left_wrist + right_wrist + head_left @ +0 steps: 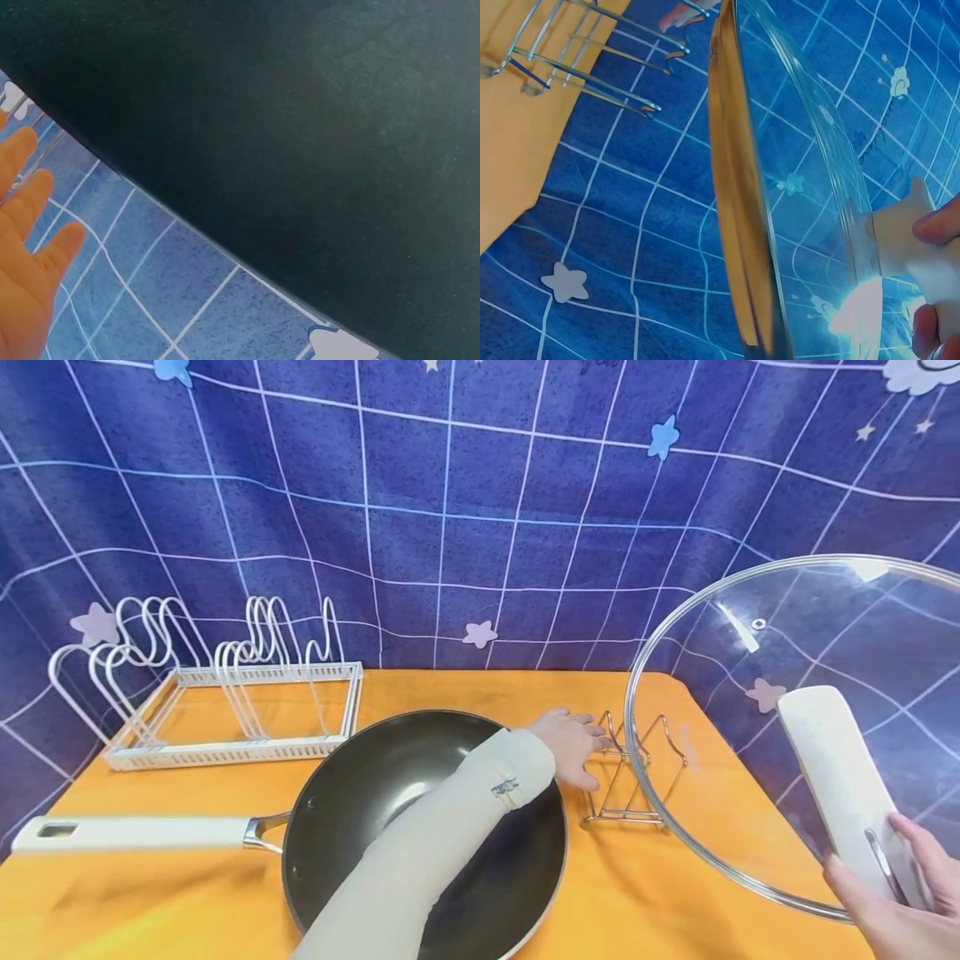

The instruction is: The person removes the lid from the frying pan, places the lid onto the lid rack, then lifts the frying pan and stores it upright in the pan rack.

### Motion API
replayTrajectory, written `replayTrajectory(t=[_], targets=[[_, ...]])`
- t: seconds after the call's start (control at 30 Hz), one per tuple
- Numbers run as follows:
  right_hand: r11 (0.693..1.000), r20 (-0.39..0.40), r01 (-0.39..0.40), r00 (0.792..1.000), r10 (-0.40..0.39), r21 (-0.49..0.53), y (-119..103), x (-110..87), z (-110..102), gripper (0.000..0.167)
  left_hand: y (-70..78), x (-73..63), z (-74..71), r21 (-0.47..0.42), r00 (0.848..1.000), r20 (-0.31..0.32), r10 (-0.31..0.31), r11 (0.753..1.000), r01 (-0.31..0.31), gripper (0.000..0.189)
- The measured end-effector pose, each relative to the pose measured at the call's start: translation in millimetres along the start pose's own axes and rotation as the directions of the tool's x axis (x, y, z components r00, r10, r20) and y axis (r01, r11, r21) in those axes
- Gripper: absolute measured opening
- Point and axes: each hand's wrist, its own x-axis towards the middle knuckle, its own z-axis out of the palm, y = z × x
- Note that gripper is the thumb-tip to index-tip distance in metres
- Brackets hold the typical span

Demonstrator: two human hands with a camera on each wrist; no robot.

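My right hand (900, 893) grips the white handle (836, 768) of a large clear glass lid (731, 760). The lid is raised and tilted up on edge at the right, and in the right wrist view its rim (739, 187) appears side-on. My left hand (566, 747) reaches across the dark frying pan (345, 810) with fingers spread, fingertips right at a small wire rack (626, 815). The lid's edge overlaps that rack in the head view. In the left wrist view the pan (285, 142) fills most of the picture, beside the left hand's fingers (30, 199).
A white rack (225, 753) with curved wire dividers stands at the back left. The pan's white handle (150, 833) points left over the orange tabletop (187, 910). Behind hangs a blue gridded cloth (480, 527) with stars.
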Motion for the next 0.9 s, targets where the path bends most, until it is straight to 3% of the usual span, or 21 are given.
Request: replayTrajectory(t=[0.03, 0.07, 0.1, 0.2, 0.23, 0.33, 0.5, 0.63, 0.8, 0.9], targets=[[0.999, -0.065, -0.022, 0.998, 0.019, -0.044, -7, -1.1, 3, 0.065, 1.0, 0.8, -0.5, 0.0, 1.0, 0.0, 0.003, 1.0, -0.003, 0.069], [0.997, -0.072, 0.013, 0.997, -0.018, -0.074, -9, -1.0, 3, 0.062, 1.9, 1.6, -1.1, -0.001, 1.0, -0.001, 0.004, 1.0, -0.004, 0.069], [0.989, -0.122, -0.056, 0.992, 0.039, -0.14, -16, -1.8, 5, 0.059, 2.9, 2.1, -1.7, -0.002, 1.0, -0.002, 0.005, 1.0, -0.005, 0.069], [0.951, -0.054, -0.041, 0.998, 0.026, -0.306, -23, 0.2, 1, 0.06, 3.0, 1.2, -1.9, -0.006, 1.0, -0.008, 0.0, 1.0, 0.0, 0.069], [0.934, -0.008, -0.053, 0.999, 0.053, -0.354, -24, 1.3, -1, 0.062, 2.7, 1.0, -1.3, -0.008, 1.0, -0.01, -0.001, 1.0, 0.001, 0.069], [0.898, 0.107, -0.024, 0.991, 0.079, -0.439, -22, 4.3, -7, 0.067, 2.4, 1.0, -0.5, 0.004, 1.0, -0.013, -0.001, 1.0, 0.001, 0.069], [0.873, 0.179, -0.017, 0.977, 0.119, -0.488, -22, 6.0, -11, 0.071, 1.9, 3.4, 0.1, 0.047, 1.0, -0.004, 0.0, 0.999, 0.0, 0.07], [0.861, 0.124, -0.077, 0.979, 0.16, -0.502, -20, 7.0, -10, 0.071, 1.2, 5.0, -1.9, 0.091, 1.0, -0.021, 0.01, 0.996, -0.008, 0.068], [0.854, 0.066, -0.165, 0.972, 0.227, -0.494, -15, 9.8, -11, 0.071, -2.2, 3.1, -10.1, 0.149, 0.996, -0.087, 0.011, 0.989, 0.002, 0.065], [0.872, 0.031, -0.178, 0.976, 0.216, -0.457, -10, 10.0, -12, 0.067, -4.2, 1.1, -14.3, 0.125, 0.995, -0.101, 0.02, 0.992, -0.008, 0.065]])
